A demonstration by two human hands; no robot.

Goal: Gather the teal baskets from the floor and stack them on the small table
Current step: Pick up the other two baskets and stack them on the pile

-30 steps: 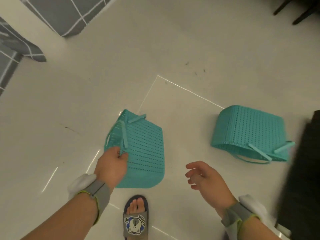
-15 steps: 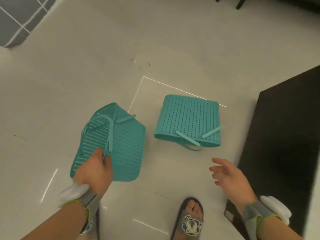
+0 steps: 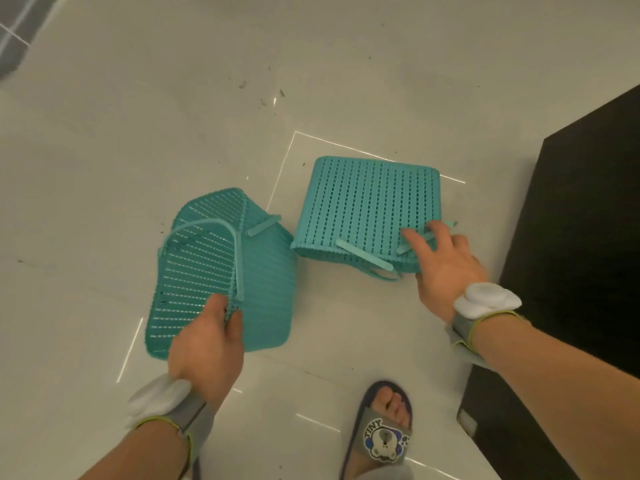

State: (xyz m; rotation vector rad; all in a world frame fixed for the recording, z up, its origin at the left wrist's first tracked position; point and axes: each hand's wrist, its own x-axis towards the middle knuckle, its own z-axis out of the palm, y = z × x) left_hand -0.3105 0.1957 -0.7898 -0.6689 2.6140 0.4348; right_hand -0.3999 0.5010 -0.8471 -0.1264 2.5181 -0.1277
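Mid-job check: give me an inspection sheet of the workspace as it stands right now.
Surface: glossy white tiled floor, small dark specks.
Job's things: two teal perforated plastic baskets; left basket gripped at its rim, right basket on its side on the floor; black small table at right, bare where visible.
Clutter: nothing seen.
Grippers: left hand closed on left basket; right hand fingers spread, touching right basket's handle.
Cables: nothing seen.
Surroundings: grey bear-print slipper; grey checked fabric top left.

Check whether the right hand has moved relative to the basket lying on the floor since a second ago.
Yes. The right hand has reached forward onto the floor basket, fingers spread by its handle; earlier it hovered well short of it.
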